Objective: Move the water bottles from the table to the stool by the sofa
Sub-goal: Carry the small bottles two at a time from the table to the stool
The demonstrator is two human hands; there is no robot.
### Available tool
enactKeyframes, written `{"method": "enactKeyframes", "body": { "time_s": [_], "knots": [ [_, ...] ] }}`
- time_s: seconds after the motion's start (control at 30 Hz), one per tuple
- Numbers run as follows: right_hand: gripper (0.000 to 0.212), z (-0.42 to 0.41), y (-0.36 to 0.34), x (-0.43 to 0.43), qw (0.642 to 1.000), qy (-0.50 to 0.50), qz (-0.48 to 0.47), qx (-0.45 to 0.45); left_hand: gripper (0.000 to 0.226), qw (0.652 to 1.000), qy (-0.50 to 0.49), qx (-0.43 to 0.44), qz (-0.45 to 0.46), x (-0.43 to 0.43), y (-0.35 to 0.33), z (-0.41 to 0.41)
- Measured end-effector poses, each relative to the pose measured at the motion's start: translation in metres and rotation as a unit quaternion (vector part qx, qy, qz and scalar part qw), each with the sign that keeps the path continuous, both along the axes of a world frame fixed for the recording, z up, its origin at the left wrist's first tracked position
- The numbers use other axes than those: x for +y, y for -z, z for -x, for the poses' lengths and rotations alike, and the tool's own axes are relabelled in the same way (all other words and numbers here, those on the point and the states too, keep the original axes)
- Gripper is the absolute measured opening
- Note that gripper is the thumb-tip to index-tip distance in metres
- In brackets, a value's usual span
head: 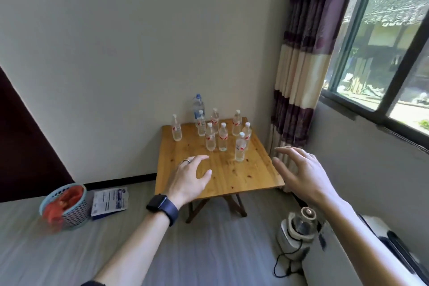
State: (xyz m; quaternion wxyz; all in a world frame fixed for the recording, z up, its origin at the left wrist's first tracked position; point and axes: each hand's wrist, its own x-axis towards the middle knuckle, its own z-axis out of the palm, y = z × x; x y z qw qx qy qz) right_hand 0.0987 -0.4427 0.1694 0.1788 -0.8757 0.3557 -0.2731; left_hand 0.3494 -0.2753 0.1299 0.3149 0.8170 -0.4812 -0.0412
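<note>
Water bottles [222, 137] upright, clustered on far half of worktop [232, 181]; nearest bottle [240, 147] toward its right edge. Left grip [189, 179] over worktop's near half, right grip [299, 169] beside its right edge; both released, empty. Bottles likely full: fairly heavy, thin-walled, slick; take at labelled mid-body

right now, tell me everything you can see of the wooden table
The square wooden table has a glossy honey-coloured top with dark knots, level, on dark crossed folding legs. It stands on the grey floor against the white wall, beside the striped curtain. Eight small clear water bottles and one taller blue-capped bottle stand upright on its far half. The left hand hovers over its near part, the right hand at its right edge; no contact shows.
</note>
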Motion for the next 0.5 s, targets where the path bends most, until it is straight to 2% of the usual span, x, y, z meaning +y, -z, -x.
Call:
{"method": "enactKeyframes", "body": {
  "time_s": [0.23, 0.5],
  "knots": [
    [0.042, -0.068, 0.063, -0.104, 0.998, -0.015, -0.053, 0.040, 0.041, 0.997, -0.016, 0.045, -0.059, -0.091, 0.064, -0.063],
    [0.046, -0.169, 0.112, -0.228, 0.989, 0.004, -0.120, 0.086, 0.040, 0.989, 0.022, 0.089, -0.116, -0.231, 0.111, -0.172]
  ]
}}
